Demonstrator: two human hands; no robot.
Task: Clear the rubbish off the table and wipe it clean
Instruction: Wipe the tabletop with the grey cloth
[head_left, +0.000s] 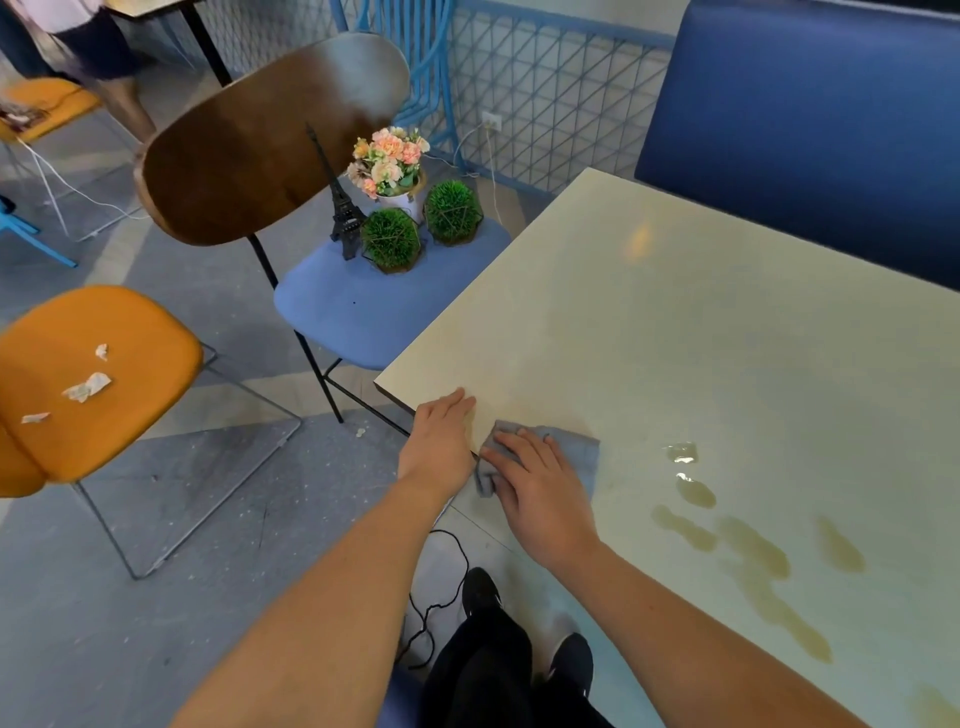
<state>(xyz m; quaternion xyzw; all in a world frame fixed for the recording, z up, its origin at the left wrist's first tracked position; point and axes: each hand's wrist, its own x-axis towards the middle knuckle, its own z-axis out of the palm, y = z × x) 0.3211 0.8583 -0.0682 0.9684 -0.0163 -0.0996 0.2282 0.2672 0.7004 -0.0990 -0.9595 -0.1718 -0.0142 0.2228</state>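
Bright daylight, table (675, 322) glare, blurred edges

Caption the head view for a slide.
Right hand presses cloth on table beside spills.

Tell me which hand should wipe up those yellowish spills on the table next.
The right hand, probably. It already presses flat on the grey cloth, and the yellowish spills lie to its right on the table. The left hand rests on the table's edge, off the cloth and farther away.
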